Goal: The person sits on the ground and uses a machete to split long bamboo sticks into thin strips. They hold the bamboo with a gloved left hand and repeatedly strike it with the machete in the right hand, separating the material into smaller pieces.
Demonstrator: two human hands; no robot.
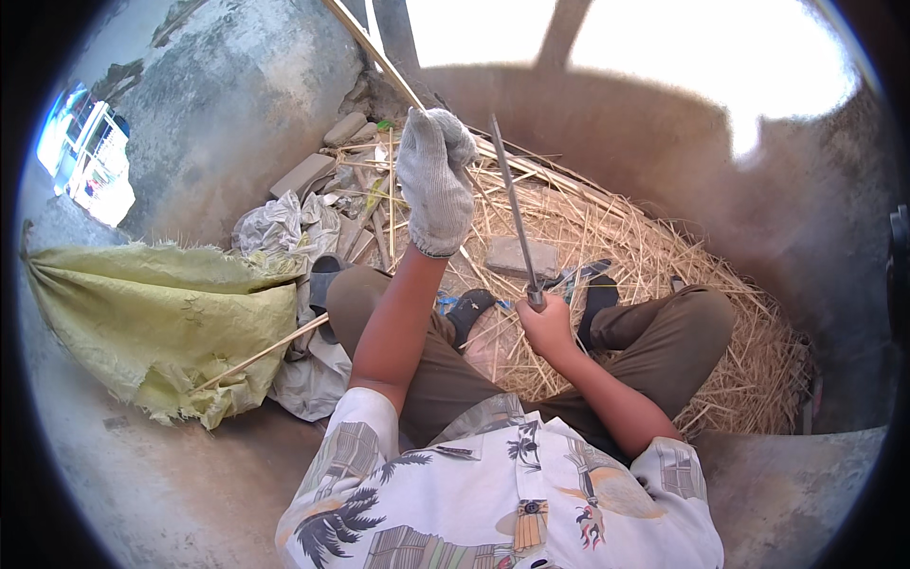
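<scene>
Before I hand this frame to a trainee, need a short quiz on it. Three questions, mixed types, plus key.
1. Multiple choice: what does the gloved left hand hold?
a) a grey block
b) a long thin strip
c) a crumpled white bag

2. True or false: the right hand wears a glove too.

3. Fill in: the yellow-green cloth lies to the person's ____ side.

Key: 1 b. 2 False: that hand is bare and grips a knife by its handle, blade pointing up in the picture. 3 Left.
</scene>
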